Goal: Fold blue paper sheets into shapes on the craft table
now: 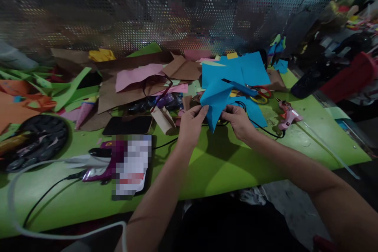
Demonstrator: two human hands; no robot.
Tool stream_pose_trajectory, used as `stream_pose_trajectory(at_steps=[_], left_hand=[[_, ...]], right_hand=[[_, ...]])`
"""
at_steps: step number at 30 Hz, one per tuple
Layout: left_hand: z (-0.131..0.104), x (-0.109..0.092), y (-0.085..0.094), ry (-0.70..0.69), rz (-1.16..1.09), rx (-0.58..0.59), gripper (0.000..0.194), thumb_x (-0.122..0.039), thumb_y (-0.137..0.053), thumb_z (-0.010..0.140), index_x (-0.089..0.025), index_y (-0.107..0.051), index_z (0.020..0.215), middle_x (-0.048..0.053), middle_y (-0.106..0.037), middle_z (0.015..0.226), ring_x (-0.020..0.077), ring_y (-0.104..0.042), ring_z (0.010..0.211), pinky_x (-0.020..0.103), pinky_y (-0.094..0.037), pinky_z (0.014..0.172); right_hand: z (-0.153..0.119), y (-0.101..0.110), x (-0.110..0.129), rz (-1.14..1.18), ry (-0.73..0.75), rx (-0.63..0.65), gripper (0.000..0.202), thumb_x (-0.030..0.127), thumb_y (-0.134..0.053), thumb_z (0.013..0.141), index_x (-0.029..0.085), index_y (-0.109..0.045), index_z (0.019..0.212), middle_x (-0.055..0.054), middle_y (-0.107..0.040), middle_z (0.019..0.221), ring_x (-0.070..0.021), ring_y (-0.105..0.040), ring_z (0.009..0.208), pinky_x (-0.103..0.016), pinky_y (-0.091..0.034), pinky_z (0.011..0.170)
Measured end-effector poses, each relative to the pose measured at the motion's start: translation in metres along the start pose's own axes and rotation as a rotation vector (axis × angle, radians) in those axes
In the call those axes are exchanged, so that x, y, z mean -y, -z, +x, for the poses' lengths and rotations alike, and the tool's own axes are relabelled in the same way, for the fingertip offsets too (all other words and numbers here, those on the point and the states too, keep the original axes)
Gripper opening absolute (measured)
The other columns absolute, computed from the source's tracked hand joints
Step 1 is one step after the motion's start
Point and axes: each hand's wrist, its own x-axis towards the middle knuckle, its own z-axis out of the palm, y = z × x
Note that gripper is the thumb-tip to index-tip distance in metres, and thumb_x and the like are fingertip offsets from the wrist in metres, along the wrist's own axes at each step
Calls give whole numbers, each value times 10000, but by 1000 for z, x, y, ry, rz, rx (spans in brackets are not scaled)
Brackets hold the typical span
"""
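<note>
A folded sheet of blue paper (217,100) is held up over the front of the green table, its lower end tapering to a point. My left hand (191,124) pinches its left edge between thumb and fingers. On the other side, my right hand (238,120) grips the right edge near the lower part. Behind it lie more blue sheets (251,69). Scissors with red and yellow handles (261,93) rest on those sheets, just beyond my right hand. A small cardboard roll (164,120) lies to the left of my left hand.
A pink glue gun (289,117) with a black cord lies at the right, near a clear glue stick (333,151). Phones (127,125), a purple device (102,169) and a white cable (13,197) occupy the left. Paper scraps (138,75) line the perforated metal panel (177,12).
</note>
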Motion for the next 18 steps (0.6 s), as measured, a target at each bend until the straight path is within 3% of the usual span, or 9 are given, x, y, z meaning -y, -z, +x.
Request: stream_pose_trajectory(at_steps=[5,10,18], left_hand=[[0,-2,-1,22,9,4,335,-508,-751,749,-174,-718,743,10,-661,716,142,-552,688,264,-469,649],[0,-1,0,36,-21,79,288,-455,-768,753,-172,-739,798,26,-722,793,152,-602,729,283,-502,723],[2,4,4,-33,98,73,282,-438,-736,788,-175,-698,694,12,-690,725,149,-585,704,277,-465,697]], right_hand=[[-1,-2,0,26,14,-19,294,377,-904,515,220,-701,660,13,-677,653,-151,-577,655,-288,-467,639],[-2,-2,1,29,27,-8,292,385,-906,526,220,-706,660,9,-688,675,-146,-568,655,-284,-463,639],[-2,-1,2,26,24,19,282,397,-875,570,211,-675,643,20,-643,654,-124,-527,614,-275,-442,614]])
